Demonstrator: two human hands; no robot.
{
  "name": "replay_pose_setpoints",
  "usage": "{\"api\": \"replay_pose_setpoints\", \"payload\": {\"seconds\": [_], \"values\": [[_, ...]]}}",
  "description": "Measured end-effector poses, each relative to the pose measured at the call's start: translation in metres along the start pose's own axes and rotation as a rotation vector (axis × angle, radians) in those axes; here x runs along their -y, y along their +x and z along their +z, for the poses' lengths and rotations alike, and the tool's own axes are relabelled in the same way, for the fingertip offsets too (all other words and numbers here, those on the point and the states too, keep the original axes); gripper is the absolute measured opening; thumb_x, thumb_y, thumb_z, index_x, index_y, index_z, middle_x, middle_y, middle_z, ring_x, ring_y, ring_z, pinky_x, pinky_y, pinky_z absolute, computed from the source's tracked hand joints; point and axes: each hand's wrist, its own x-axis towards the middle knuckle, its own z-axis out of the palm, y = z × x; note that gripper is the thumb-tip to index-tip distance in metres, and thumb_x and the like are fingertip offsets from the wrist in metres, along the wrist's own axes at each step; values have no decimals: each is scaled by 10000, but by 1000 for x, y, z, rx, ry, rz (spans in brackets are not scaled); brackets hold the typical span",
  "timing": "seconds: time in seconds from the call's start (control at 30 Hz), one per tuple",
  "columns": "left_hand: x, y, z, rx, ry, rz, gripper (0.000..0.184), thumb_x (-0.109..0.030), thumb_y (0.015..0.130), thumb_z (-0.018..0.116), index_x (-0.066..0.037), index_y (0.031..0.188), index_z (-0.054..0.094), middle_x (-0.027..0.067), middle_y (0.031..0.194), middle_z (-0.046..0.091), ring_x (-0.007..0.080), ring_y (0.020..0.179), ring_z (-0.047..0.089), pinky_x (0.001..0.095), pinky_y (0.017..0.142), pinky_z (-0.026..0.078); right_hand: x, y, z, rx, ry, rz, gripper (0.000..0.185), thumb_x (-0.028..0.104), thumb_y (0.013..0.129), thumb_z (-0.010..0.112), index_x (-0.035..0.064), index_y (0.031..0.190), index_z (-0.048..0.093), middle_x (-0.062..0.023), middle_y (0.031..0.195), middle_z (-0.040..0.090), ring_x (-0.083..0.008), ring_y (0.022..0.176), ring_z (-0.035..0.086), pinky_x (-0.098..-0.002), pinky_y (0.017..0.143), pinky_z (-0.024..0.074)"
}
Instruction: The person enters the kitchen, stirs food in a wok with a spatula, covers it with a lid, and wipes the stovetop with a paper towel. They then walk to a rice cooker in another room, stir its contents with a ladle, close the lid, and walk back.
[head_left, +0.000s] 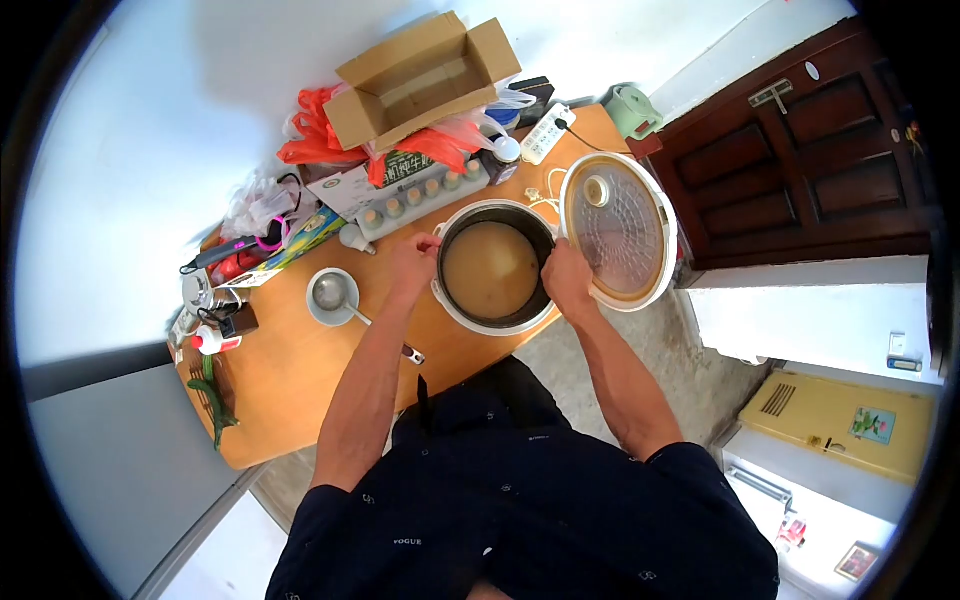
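A round cooker with a white rim and dark inner pot [495, 325] stands on the wooden table, holding cloudy tan liquid [488, 272]. Its round lid [618, 225] is swung open on the right side. My left hand [416, 262] is at the pot's left rim, fingers pinched together at the edge. My right hand [567, 275] is closed at the pot's right rim, beside the lid; its fingertips are partly hidden. A white bowl [316, 307] with a metal ladle [331, 292] in it sits to the left of my left forearm.
Along the wall are a cardboard box [425, 85], red plastic bags, bottles in a tray [412, 205] and a power strip [545, 137]. A green kettle [632, 112] stands at the back right. Green vegetables [212, 400] lie at the left table edge.
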Motion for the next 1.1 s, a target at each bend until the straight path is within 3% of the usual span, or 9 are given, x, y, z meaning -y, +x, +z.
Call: {"api": "replay_pose_setpoints", "payload": {"seconds": [0.07, 0.2, 0.27, 0.47, 0.7, 0.87, 1.1], "values": [[-2, 1, 0, -11, -3, -3, 143, -87, 852, 647, -102, 953, 747, 70, 802, 721, 186, 716, 679, 328, 670, 523, -1, 0, 6, -62, 8, 27, 165, 124, 916, 529, -16, 911, 616, -284, 807, 663, -471, 774, 662, -551, 696, 532], [-13, -3, -7, 14, 27, -24, 137, -95, 854, 654, -103, 953, 748, 70, 813, 726, 180, 725, 681, 325, 674, 521, -2, 4, 7, -86, 15, 46, 167, 133, 921, 537, -12, 914, 618, -276, 810, 669, -460, 769, 670, -543, 689, 538], [-12, -2, -7, 15, 32, -19, 135, -98, 856, 656, -98, 955, 746, 73, 812, 725, 180, 725, 679, 323, 675, 519, 5, 10, -4, -2, -23, 51, 122, 65, 868, 559, -20, 947, 598, -274, 860, 687, -427, 825, 696, -510, 740, 561], [-16, -4, -9, 34, -7, 6, 136, -91, 865, 652, -81, 968, 741, 90, 810, 718, 184, 724, 672, 322, 679, 514, 1, 12, 8, -100, 12, 55, 163, 122, 909, 537, 9, 977, 633, -264, 831, 678, -449, 777, 675, -540, 699, 543], [-12, -3, -8, 42, -20, 12, 128, -84, 867, 659, -82, 965, 740, 87, 821, 718, 185, 735, 673, 326, 679, 517, 0, 21, -12, 58, -1, 27, 219, 112, 894, 513, 46, 1052, 650, -267, 911, 687, -457, 849, 670, -546, 773, 532], [-15, -6, -8, 32, 25, 1, 131, -83, 861, 662, -91, 965, 742, 85, 826, 720, 188, 738, 677, 329, 683, 520, 11, 7, -30, 242, -107, 20, 210, 105, 866, 548, -34, 1020, 578, -306, 911, 678, -448, 894, 681, -512, 800, 545], [-26, -8, -12, 21, 99, 8, 134, -87, 856, 656, -95, 963, 736, 104, 856, 728, 206, 769, 693, 331, 696, 526, -10, -12, -11, 220, -79, -22, 248, 80, 836, 579, -70, 1029, 544, -313, 883, 675, -465, 860, 677, -530, 785, 534]]}}
